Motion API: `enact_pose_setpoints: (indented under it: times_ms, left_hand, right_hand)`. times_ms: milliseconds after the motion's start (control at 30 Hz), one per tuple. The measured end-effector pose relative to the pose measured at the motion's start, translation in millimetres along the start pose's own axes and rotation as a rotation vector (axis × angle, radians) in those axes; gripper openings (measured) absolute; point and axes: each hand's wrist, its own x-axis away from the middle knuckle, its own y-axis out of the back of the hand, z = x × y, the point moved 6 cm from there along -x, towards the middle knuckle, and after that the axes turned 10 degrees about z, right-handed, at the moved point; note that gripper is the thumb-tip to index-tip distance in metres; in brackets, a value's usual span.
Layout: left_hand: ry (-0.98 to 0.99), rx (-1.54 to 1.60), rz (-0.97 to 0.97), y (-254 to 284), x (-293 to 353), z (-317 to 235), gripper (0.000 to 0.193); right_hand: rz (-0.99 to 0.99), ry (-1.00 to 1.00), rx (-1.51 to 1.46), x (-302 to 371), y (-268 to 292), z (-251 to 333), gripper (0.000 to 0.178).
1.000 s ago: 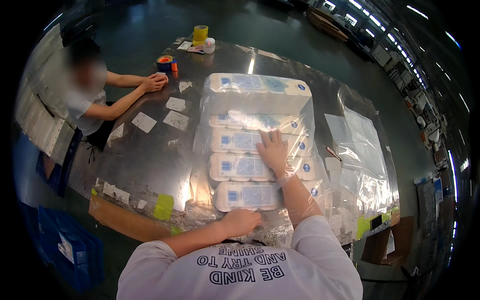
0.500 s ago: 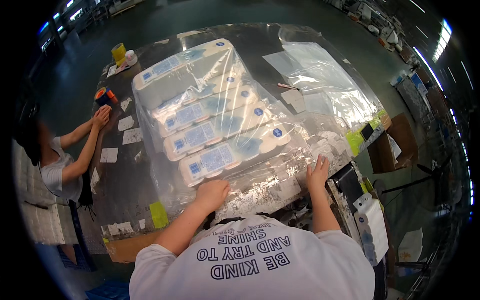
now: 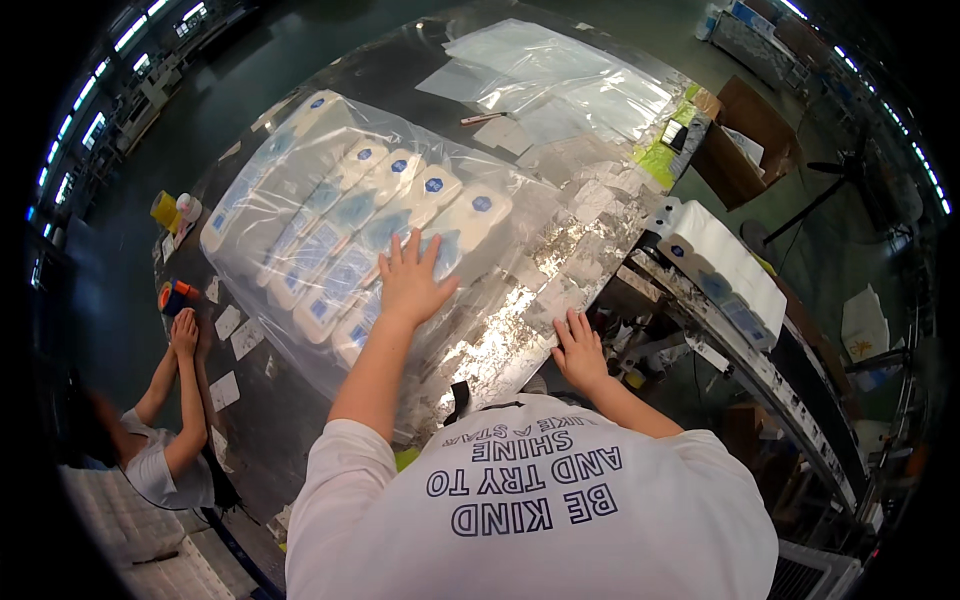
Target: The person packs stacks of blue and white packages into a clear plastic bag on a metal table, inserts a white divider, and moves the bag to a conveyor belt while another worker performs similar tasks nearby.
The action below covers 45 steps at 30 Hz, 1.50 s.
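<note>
Several long white packs (image 3: 470, 212) with blue print lie side by side inside a large clear plastic bag (image 3: 532, 197) on the table. My left hand (image 3: 412, 288) is spread open over the bag's near side, its fingers resting on the film above the nearest packs. Its grip is empty. At the table's near right edge, my right hand (image 3: 580, 352) lies with its fingers apart and nothing in them. Beyond that hand, another white wrapped pack (image 3: 735, 275) sits on a narrow conveyor (image 3: 800, 385).
Flat clear bags (image 3: 570, 75) lie at the table's far side, near a pen-like tool (image 3: 484, 118). A co-worker's clasped hands (image 3: 184, 335) rest at the left edge, by tape rolls (image 3: 174, 297). A cardboard box (image 3: 745, 135) and a black stand (image 3: 835, 190) are at right.
My view has turned right. My left hand has moved from the near table edge onto the bagged packs and opened. My right hand stays by the table edge; the conveyor pack shows more fully.
</note>
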Motion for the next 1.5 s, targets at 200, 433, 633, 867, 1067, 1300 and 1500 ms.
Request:
enact_pose_setpoints:
  times_ms: [200,433,633,867,1067,1300,1500]
  left_hand:
    - [-0.004,-0.072,0.016,-13,-8,-5,0.079]
    - [-0.027,-0.073,0.002,-13,8,-9,0.080]
    - [-0.087,-0.014,-0.043,-15,49,-2,0.081]
    - [-0.115,-0.026,0.045,-12,113,-24,0.082]
    - [-0.015,-0.097,0.025,-30,115,-23,0.080]
    - [0.086,-0.072,-0.087,-34,99,-26,0.076]
    - [0.112,-0.110,-0.128,-40,98,-26,0.069]
  right_hand:
    - [0.020,0.024,-0.067,10,-7,-11,0.074]
    - [0.079,-0.116,-0.180,10,-2,1,0.075]
    - [0.060,-0.005,-0.212,-12,18,-30,0.044]
    - [-0.715,-0.329,-0.120,-50,170,-158,0.040]
    - [-0.382,-0.558,-0.595,-112,155,-231,0.044]
    - [-0.584,-0.455,-0.218,-164,174,-221,0.050]
    - [-0.172,-0.495,-1.047,-184,127,-206,0.061]
